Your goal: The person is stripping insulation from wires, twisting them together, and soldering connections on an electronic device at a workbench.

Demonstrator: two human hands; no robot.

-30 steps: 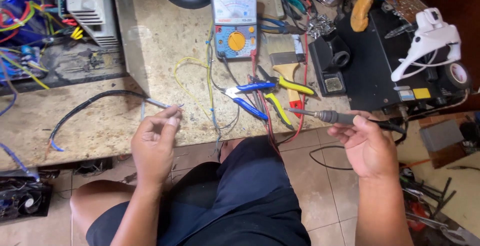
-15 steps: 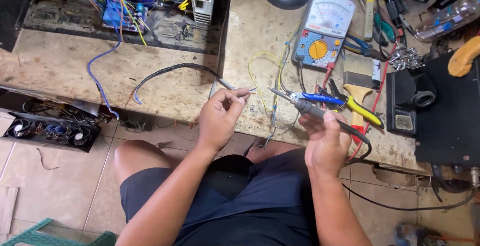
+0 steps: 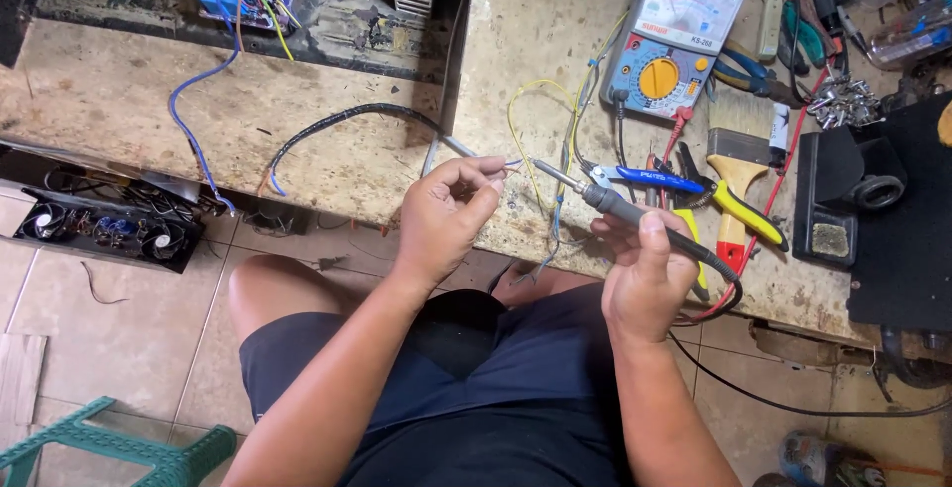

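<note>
**Wire end held to iron tip at bench edge**

Your left hand (image 3: 444,217) pinches the black cable's (image 3: 347,120) bared end over the workbench (image 3: 129,100) front edge, bare surface to its left. Your right hand (image 3: 645,279) grips the soldering iron (image 3: 620,211) closed-fisted, tip just beside the wire. Rightward, pliers (image 3: 739,211), brush (image 3: 739,145) and multimeter (image 3: 669,36) crowd close.

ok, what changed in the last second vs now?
The right hand brought the soldering iron in from the right, so its tip now sits just short of the thin wire end pinched in the left hand. The two hands have closed up at the bench edge. Nothing was picked up or let go. Both grips are unchanged; the multimeter, pliers and brush lie as before.
</note>
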